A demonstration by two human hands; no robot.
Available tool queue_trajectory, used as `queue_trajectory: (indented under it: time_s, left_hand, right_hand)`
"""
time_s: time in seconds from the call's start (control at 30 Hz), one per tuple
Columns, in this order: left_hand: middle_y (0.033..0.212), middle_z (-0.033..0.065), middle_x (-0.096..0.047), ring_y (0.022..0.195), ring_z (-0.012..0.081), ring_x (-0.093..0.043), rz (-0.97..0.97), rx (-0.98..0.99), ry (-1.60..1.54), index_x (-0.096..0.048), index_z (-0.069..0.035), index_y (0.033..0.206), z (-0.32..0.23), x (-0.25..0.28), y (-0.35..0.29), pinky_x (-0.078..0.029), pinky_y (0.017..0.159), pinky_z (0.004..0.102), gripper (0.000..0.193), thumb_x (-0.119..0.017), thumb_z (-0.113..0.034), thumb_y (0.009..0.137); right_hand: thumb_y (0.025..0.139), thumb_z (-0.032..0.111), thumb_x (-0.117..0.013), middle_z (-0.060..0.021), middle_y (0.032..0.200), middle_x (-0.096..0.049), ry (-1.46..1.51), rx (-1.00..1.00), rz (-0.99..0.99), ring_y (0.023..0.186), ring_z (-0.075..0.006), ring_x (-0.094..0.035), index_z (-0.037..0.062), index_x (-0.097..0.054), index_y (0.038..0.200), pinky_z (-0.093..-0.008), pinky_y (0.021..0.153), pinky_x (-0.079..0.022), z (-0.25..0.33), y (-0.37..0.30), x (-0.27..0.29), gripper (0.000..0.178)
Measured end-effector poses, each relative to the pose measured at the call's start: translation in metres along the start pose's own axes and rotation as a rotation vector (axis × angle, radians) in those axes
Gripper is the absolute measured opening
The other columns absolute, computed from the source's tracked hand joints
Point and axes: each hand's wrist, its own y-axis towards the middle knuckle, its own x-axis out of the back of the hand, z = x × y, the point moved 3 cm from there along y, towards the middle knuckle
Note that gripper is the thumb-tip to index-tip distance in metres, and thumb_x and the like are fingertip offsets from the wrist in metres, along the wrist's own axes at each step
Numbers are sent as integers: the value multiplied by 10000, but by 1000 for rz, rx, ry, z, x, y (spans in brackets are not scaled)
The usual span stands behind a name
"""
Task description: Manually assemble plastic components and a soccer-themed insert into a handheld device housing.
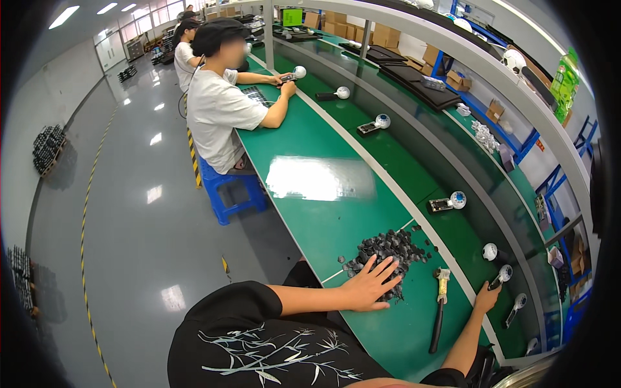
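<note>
On the desk (401,336), the left hand (370,286) lay spread over discs (391,249); past the right edge, the right hand (486,299) gripped a device (505,273).

- A black short-sleeved shirt (191,343), its fabric plain around the print
- A bamboo print (284,357) across it: thin branching stems and slender pointed leaves, whitish to pale grey-green
- A loose, wide black left sleeve (242,301)
- A black right sleeve (446,377), only its edge showing
- A bare left hand (370,288) and right hand (486,297)

Your left grip (372,284) lies spread on a pile of black discs (390,246) on the green tabletop (304,139); farther right, your right grip (487,298) holds a ball-headed device (504,274). A black-handled hammer (440,307) lies between.
</note>
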Motion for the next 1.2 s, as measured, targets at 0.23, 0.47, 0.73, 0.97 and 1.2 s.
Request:
queue_trajectory:
  time_s: [0.23,0.47,0.73,0.97,1.2]
  left_hand:
    - [1514,215,-310,1444,381,-207,-18,-73,-23,-464,-60,1365,-2,-8,5,-146,1142,606,610,-573,-444,905]
    - [1363,181,-503,1366,368,-367,-237,-139,-5,-534,-54,1276,-3,0,-5,-224,1125,579,531,-577,-436,910]
    - [1160,146,-633,1069,313,-627,212,634,-1633,-559,-29,1206,-30,27,-17,-543,853,452,479,-571,-429,944]
    - [1154,145,-632,819,230,-661,837,598,-2292,-529,-1,1253,-44,18,-30,-562,636,278,413,-574,-282,954]
    - [1030,130,-655,749,193,-643,484,541,-2078,-538,9,1223,-50,2,-41,-541,578,263,362,-615,-157,910]
  right_hand:
    - [956,406,-567,-163,1209,-617,1455,-397,-166,987,-269,-653,-25,-519,1270,-350,835,-532,-57,-11,7,535]
    - [946,204,-604,-120,1061,-630,1966,-247,511,780,-194,-625,12,-461,1296,-228,592,-514,101,-169,102,424]
    - [786,-3,-654,-135,1090,-606,1113,153,552,919,-248,-614,56,-457,1298,-334,862,-508,147,-285,88,552]
    - [748,16,-689,-160,1168,-573,935,215,393,1040,-288,-569,26,-496,1262,-375,936,-455,188,-293,89,549]
    - [779,20,-685,-122,1059,-592,379,471,663,926,-211,-577,-6,-650,994,-321,860,-457,181,-306,56,219]
